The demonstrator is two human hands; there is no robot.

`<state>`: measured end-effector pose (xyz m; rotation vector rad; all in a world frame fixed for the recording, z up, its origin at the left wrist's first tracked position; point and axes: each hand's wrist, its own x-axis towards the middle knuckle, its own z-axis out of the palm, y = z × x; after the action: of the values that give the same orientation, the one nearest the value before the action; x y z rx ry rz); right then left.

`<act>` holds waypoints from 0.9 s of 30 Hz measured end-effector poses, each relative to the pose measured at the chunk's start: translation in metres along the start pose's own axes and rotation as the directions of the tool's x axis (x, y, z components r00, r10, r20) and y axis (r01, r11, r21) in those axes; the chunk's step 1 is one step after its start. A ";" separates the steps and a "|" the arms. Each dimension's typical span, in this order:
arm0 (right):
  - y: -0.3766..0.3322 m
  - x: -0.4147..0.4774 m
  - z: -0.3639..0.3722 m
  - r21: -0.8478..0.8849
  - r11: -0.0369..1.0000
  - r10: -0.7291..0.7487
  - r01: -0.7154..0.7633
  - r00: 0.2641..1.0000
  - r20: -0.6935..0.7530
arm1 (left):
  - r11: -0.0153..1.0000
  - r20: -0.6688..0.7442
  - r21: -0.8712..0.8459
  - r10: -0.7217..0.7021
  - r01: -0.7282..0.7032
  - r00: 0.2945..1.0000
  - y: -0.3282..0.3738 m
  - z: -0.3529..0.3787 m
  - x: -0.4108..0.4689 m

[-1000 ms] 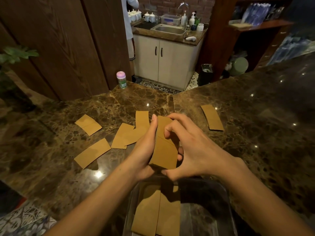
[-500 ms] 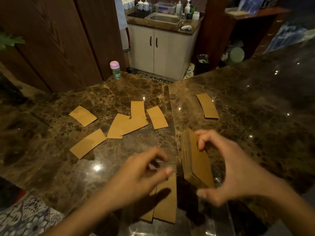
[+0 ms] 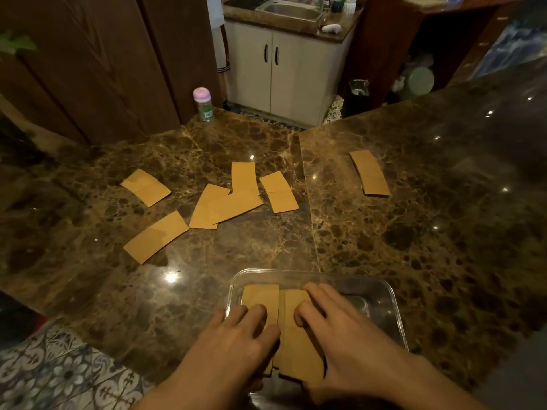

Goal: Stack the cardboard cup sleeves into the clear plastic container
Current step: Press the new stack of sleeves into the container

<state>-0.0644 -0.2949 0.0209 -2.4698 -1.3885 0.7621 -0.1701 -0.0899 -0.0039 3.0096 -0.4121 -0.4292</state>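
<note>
A clear plastic container (image 3: pixel 381 294) sits at the near edge of the marble counter. Two side-by-side stacks of brown cardboard sleeves (image 3: pixel 291 344) lie inside its left half. My left hand (image 3: pixel 236 341) rests flat on the left stack, fingers spread. My right hand (image 3: pixel 340 332) presses on the right stack, fingers curled over its top. Several loose sleeves (image 3: pixel 225 202) lie scattered on the counter beyond, one (image 3: pixel 155 236) nearest on the left and one (image 3: pixel 369 173) alone on the right.
A small bottle with a pink cap (image 3: pixel 202 104) stands at the counter's far edge. Behind the counter are a white cabinet with a sink (image 3: pixel 290 11), a dark bin (image 3: pixel 356 93) and wooden panels. A patterned tile floor (image 3: pixel 59 377) shows at the lower left.
My right hand has lowered the upright stack of sleeves into the container and laid it flat beside the first stack. My left hand has come down onto the left stack.
</note>
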 end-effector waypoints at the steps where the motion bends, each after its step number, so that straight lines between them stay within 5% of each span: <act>1: -0.001 0.002 0.003 0.006 1.000 0.008 -0.008 1.000 0.013 | 1.000 -0.005 -0.012 0.004 -0.004 1.000 0.000 0.001 0.000; 27: 0.005 0.000 0.019 0.098 0.994 0.057 -0.056 0.998 -0.009 | 0.994 -0.152 -0.039 -0.108 0.103 0.982 0.016 0.004 0.003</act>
<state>-0.0710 -0.2985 0.0023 -2.4436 -1.2516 0.8063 -0.1731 -0.1066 -0.0070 3.0164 -0.2324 -0.2052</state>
